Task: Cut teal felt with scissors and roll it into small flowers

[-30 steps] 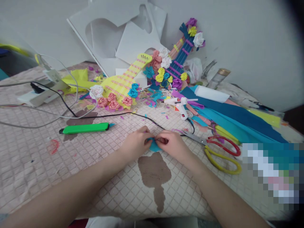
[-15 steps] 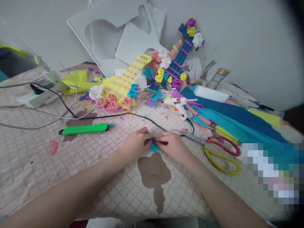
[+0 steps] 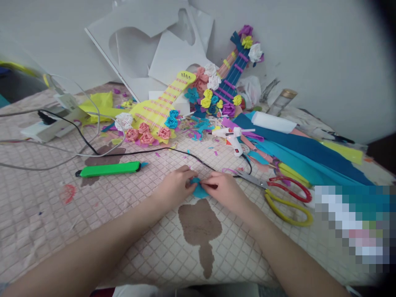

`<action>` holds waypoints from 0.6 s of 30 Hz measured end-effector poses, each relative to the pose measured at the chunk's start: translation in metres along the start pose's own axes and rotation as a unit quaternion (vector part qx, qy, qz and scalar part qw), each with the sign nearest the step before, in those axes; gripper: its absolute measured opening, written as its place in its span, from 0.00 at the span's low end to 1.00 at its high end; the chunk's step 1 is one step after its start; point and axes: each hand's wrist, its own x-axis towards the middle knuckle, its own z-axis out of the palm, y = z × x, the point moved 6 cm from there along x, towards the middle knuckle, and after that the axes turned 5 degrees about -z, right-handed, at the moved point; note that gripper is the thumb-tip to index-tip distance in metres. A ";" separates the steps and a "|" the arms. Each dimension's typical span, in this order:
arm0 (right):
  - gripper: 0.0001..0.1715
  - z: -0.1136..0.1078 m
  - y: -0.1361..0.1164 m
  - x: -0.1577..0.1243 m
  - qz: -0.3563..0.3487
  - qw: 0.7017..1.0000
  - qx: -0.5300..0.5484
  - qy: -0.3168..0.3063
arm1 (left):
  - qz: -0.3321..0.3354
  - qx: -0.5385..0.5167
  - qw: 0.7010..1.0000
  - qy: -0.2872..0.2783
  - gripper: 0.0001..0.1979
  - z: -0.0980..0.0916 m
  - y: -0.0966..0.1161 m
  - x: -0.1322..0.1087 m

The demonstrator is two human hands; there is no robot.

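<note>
A small bit of blue paper (image 3: pixel 200 192) sits in the middle, just above the quilted cloth (image 3: pixel 148 255), between two hands. The left hand (image 3: pixel 177 185) comes in from eight o'clock and pinches one side with thumb and fingers. The right hand (image 3: pixel 227 189) comes in from four o'clock and pinches the top edge. The other fingers are curled in.

The paper looks very light, soft and thin. I think it bends easily and can crease or tear if pulled hard. It probably isn't slippery. The best place to hold it seems to be the edges, with gentle fingertips.

From the paper, the scissors (image 3: pixel 262 184) lie at three o'clock, near the right hand. The white glue gun (image 3: pixel 233 142) is at one o'clock, and a long green tool (image 3: pixel 109 169) lies between nine and ten.
</note>
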 end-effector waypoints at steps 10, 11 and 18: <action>0.12 -0.001 -0.002 0.000 -0.010 1.000 -0.005 -0.008 | 0.012 0.039 0.999 -0.030 0.12 0.003 0.003 -0.003; 0.12 -0.001 -0.002 0.000 -0.010 1.000 -0.006 -0.008 | 0.011 0.039 0.999 -0.031 0.12 0.003 0.002 -0.003; 0.12 -0.002 -0.003 0.000 -0.012 1.000 -0.016 -0.016 | 0.020 0.075 0.996 -0.037 0.12 0.006 0.002 -0.004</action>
